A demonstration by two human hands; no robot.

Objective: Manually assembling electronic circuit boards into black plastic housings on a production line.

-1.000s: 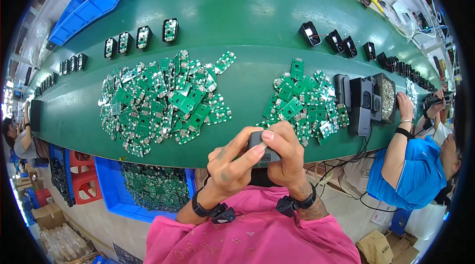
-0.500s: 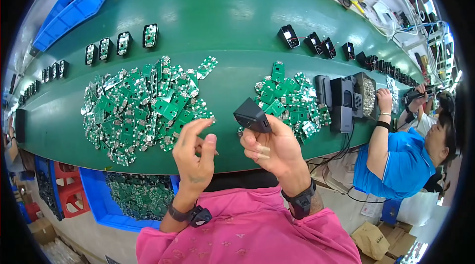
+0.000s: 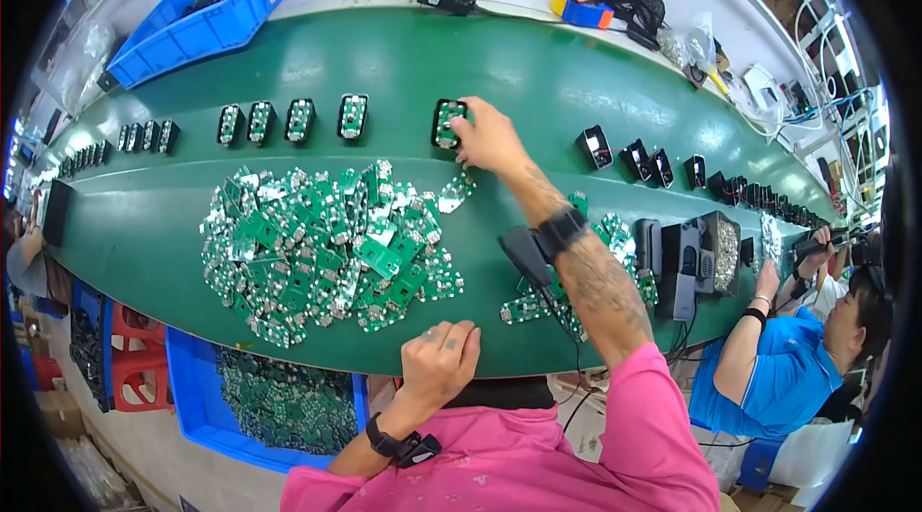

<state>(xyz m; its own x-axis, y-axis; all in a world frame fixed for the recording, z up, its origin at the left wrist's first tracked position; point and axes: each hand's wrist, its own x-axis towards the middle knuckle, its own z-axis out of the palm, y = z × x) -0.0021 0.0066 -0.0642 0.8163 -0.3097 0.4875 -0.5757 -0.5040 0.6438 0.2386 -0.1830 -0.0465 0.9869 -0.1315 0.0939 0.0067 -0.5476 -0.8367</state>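
Note:
My right hand (image 3: 492,135) reaches to the far part of the green table, its fingers closed round the right side of a black case (image 3: 448,124). A green circuit board sits inside that case, facing up. The case stands on the table, to the right of a row of similar filled cases (image 3: 300,119). My left hand (image 3: 440,358) is curled closed at the table's near edge, and whatever its fingers may hold is hidden. Beyond it spreads a large pile of loose circuit boards (image 3: 317,253). A smaller pile (image 3: 615,233) lies partly behind my right forearm.
Black cases with red wires (image 3: 595,148) line the far right. Grey devices (image 3: 682,267) and a tray of small parts (image 3: 721,253) stand right, near a co-worker in blue (image 3: 768,363). A blue bin (image 3: 216,8) is at far left; another with boards (image 3: 192,397) sits below the table.
My right hand has carried the black case away from me and leftward to the row's end, and the board inside now shows. My left hand has drawn back and curled closed. The view has shifted.

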